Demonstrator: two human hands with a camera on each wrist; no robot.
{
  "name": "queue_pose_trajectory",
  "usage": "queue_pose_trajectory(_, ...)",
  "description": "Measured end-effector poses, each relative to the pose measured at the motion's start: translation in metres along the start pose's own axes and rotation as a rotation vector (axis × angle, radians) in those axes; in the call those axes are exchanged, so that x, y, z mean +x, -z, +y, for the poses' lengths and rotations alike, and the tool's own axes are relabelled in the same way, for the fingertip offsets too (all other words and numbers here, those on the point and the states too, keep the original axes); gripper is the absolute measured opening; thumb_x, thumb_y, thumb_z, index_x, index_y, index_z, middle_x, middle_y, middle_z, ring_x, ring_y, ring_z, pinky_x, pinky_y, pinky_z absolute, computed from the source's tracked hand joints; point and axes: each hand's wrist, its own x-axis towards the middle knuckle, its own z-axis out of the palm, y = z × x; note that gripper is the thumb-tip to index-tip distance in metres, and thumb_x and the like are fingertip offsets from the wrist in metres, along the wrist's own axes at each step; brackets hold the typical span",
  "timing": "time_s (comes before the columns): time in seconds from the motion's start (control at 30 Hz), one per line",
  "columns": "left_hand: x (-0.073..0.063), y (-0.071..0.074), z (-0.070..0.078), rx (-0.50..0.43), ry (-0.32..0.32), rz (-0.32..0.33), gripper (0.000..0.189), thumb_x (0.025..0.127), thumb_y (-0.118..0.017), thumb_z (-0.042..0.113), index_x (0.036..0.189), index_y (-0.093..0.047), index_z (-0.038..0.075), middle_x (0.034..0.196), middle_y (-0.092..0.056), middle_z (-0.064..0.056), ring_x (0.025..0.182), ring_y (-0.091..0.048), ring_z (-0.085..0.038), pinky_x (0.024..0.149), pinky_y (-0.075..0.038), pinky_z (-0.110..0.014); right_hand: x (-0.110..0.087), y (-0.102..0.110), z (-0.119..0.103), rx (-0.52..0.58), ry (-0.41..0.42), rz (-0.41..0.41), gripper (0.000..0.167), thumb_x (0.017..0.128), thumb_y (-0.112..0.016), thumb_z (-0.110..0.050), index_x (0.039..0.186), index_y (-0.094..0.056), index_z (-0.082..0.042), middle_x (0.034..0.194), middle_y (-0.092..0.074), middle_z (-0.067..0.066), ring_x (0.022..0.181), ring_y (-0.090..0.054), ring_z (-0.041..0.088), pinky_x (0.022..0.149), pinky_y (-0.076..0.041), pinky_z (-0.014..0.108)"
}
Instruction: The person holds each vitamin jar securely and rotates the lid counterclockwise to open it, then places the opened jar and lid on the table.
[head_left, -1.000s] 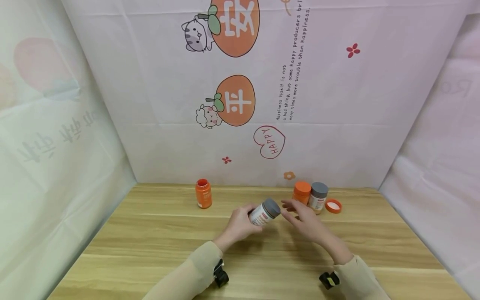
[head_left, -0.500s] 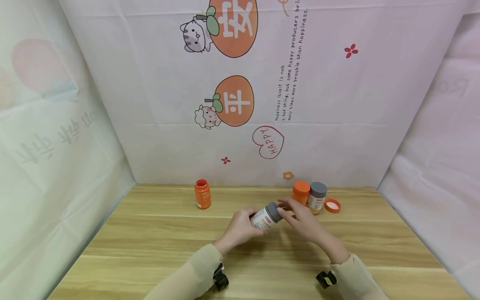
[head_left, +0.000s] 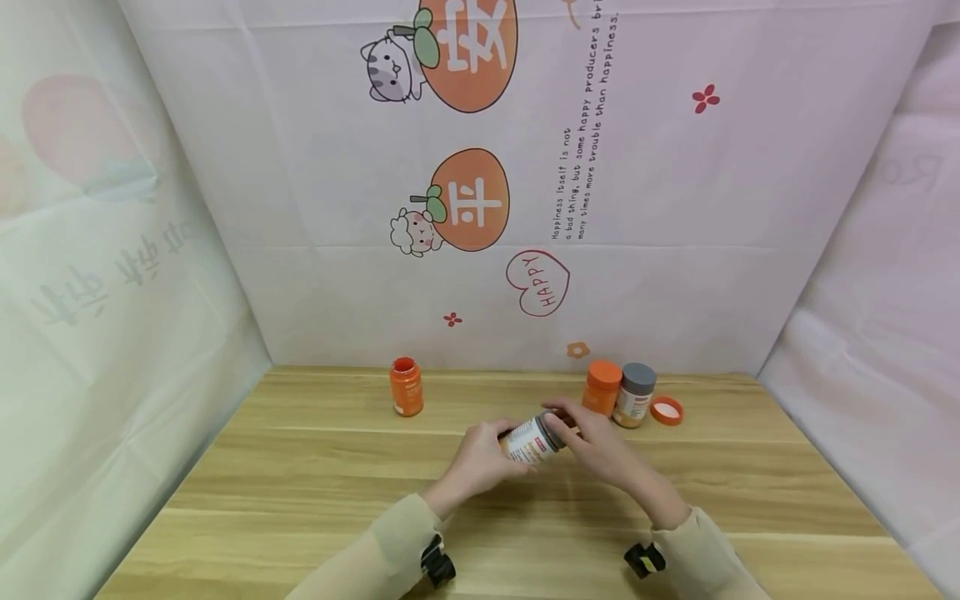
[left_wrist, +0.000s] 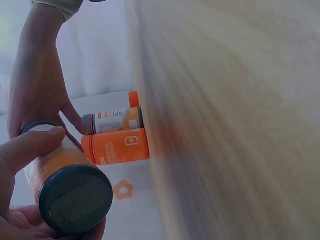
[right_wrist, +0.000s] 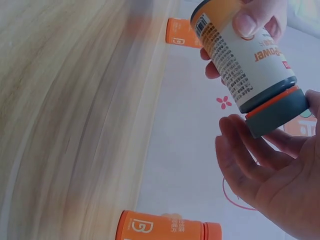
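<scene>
The left hand (head_left: 480,458) has its grip round a white-labelled jar (head_left: 528,442), tilted above the desk (head_left: 300,500), and the right hand (head_left: 600,450) pinches its grey cap (right_wrist: 278,114). Behind sit an uncapped orange bottle (head_left: 407,393) at left and, at right, a capped orange bottle (head_left: 602,387), another grey-capped jar (head_left: 634,397) and an orange lid (head_left: 667,410).

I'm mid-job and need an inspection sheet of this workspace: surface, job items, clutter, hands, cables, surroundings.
Surface: wood-grain table.
Job items: white-labelled bottle, held tilted; its grey lid shows an orange-red band beneath.
Clutter: lidless orange bottle at back left; at back right, capped orange bottle, second grey-lidded bottle and loose orange lid.
Hands: left hand grips the bottle's body; right hand holds the lid.
Cables: nothing seen.
Surroundings: white printed cloth behind, more cloth at both sides.
</scene>
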Motion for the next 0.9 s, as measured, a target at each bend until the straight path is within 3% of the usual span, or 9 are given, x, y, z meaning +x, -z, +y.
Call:
queue_pose_trajectory(0.23,-0.006,0.004,0.005,0.002,-0.012,0.002,0.050,0.062,-0.087,0.023,0.107,-0.068,0.011,0.091,-0.068,0.000,0.073,-0.056,-0.007,0.062,-0.046,-0.023,0.001,-0.004,-0.007,0.009,-0.005,-0.020,0.034,0.099,-0.044,-0.039,0.120,-0.058,-0.016,0.102,-0.064,-0.001,0.085,-0.060,0.014,0.067,-0.050,0.023)
queue_pose_trajectory(0.6,-0.012,0.009,0.011,0.001,-0.030,0.001,0.051,0.062,-0.087,0.021,0.107,-0.069,0.009,0.091,-0.069,-0.001,0.072,-0.056,-0.006,0.061,-0.047,-0.021,0.001,-0.011,-0.010,-0.011,-0.029,0.006,0.027,0.098,-0.047,-0.039,0.103,-0.059,-0.015,0.068,-0.055,-0.005,0.054,-0.050,0.006,0.049,-0.046,0.023)
queue_pose_trajectory(0.9,-0.014,0.011,0.012,0.026,-0.044,0.012,0.053,0.060,-0.089,0.023,0.108,-0.070,0.009,0.092,-0.070,0.000,0.072,-0.057,-0.005,0.061,-0.047,-0.020,-0.002,-0.012,-0.011,-0.069,0.020,0.041,0.021,0.098,-0.050,-0.036,0.098,-0.058,-0.016,0.068,-0.052,-0.007,0.052,-0.048,0.003,0.047,-0.045,0.021)
